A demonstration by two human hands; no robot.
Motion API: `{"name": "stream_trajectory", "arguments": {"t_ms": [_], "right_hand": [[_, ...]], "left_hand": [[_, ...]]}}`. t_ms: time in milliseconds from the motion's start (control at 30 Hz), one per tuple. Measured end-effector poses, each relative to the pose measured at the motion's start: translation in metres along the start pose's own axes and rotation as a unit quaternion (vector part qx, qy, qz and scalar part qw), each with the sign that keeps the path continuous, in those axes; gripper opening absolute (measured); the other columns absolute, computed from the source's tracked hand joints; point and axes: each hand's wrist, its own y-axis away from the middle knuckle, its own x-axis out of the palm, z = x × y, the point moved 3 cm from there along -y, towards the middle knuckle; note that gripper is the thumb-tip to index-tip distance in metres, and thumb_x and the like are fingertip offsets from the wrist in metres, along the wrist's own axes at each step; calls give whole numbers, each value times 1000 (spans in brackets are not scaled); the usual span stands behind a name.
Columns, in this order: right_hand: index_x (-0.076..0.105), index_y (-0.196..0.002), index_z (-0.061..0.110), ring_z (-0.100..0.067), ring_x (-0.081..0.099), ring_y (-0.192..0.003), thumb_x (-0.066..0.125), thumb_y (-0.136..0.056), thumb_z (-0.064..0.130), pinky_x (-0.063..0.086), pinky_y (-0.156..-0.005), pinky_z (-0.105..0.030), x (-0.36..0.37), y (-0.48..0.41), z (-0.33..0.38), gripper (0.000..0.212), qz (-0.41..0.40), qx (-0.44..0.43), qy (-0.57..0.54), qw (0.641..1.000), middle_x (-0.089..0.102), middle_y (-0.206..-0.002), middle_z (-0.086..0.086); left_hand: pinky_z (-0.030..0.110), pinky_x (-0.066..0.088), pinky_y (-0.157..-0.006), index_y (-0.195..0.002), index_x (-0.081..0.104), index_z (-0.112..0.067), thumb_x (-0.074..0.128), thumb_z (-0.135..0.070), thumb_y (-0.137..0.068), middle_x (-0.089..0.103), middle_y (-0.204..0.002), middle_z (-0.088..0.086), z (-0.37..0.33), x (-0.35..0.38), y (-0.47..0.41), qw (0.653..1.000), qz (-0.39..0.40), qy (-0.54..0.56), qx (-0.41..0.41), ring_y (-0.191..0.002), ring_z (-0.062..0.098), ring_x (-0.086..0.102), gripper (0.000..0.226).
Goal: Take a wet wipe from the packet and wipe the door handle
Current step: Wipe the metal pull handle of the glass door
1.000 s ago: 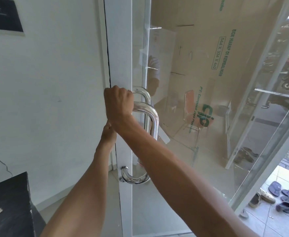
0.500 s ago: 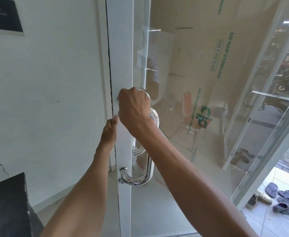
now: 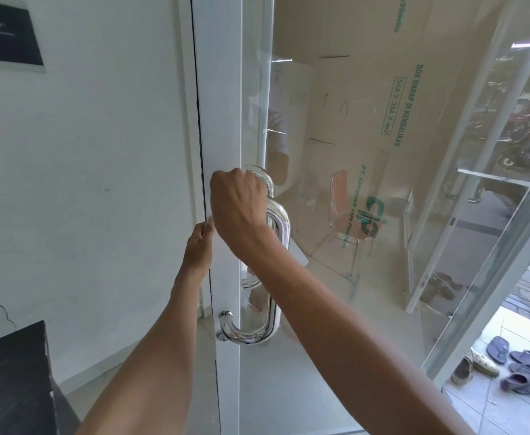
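A chrome D-shaped door handle (image 3: 284, 229) is fixed to the white frame (image 3: 222, 89) of a glass door. My right hand (image 3: 237, 205) is closed around the handle's upper bar, close to the top bend. No wet wipe shows; the fist hides whatever lies inside it. My left hand (image 3: 199, 246) sits lower and to the left, its fingers pinching the frame's edge beside the dark gap. The handle's lower curve (image 3: 244, 337) is bare. No wipe packet is in view.
A white wall (image 3: 84, 183) lies left of the door. A black cabinet corner (image 3: 12, 372) stands at the lower left. Through the glass I see cardboard sheeting (image 3: 367, 105) and a chair (image 3: 342, 215). Several sandals (image 3: 521, 368) lie outside at the lower right.
My right hand slid right along the handle's upper bar from the frame side towards the bend, then settled slightly back. My left hand stayed on the frame's edge.
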Motion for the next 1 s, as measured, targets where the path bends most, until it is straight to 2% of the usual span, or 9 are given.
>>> {"name": "stream_trajectory", "arguments": {"t_ms": [100,167,233,333,400,533,667,833,1000], "right_hand": [[40,-68,13,-19,41,-57,60,-77,-4,28,-69,-29,-12,4,-6,28,-14,-5,-9,1000,29,-58,2],[34,-62,13,-16,34,-51,63,-73,-5,30,-68,-29,-15,4,-2,35,-10,-6,-4,1000,29,-57,2],[31,-60,13,-16,33,-51,62,-73,-8,43,-81,-32,-9,2,6,39,-2,-19,4,1000,29,-57,1],[36,-61,13,-22,49,-67,57,-74,-13,31,-113,-35,4,-2,18,35,14,-38,16,999,35,-59,1],[41,-65,14,-21,56,-74,57,-75,-13,25,-116,-36,12,-5,20,32,16,-39,20,999,39,-64,1],[28,-56,13,-21,43,-59,55,-73,-12,22,-118,-35,11,0,8,41,-25,-12,13,1000,31,-55,1],[36,-57,16,-24,49,-54,67,-73,3,20,-118,-34,7,16,-14,37,-68,10,-17,998,48,-55,1],[67,-81,19,-14,65,-57,75,-76,19,9,-120,-32,20,36,-57,9,-181,6,-61,982,70,-74,6],[62,-94,14,-25,68,-67,78,-78,24,13,-117,-24,34,52,-98,24,-199,68,-181,961,71,-73,-3]], "left_hand": [[41,32,-110,-145,39,-25,30,-56,-100,42,-151,3,2,2,-2,1000,-6,-15,12,-138,26,39,55],[43,33,-111,-142,42,-28,35,-53,-100,45,-148,1,3,1,-4,1000,-6,-10,15,-138,25,41,50],[44,38,-110,-138,47,-24,39,-42,-102,51,-143,5,6,0,-7,1000,-10,4,9,-134,28,46,42],[47,36,-112,-143,41,-12,33,-35,-105,47,-146,14,8,0,-7,1000,-14,10,-26,-133,33,45,46],[49,34,-114,-144,39,-15,31,-40,-104,45,-147,12,8,-1,-7,999,-5,8,-40,-134,33,43,48],[52,38,-110,-129,52,-28,41,-50,-97,57,-138,6,7,-5,-9,1000,10,-8,-19,-128,28,51,39],[51,38,-110,-128,53,-30,38,-81,-79,57,-134,5,5,-5,-7,1000,14,-19,-16,-127,25,52,73],[52,35,-112,-133,49,-25,34,-91,-69,51,-141,12,4,-5,-6,999,18,-23,-20,-132,31,46,94],[52,34,-113,-132,50,-17,33,-74,-88,45,-141,23,5,-3,-11,1000,5,-26,-13,-133,38,42,74]]}}
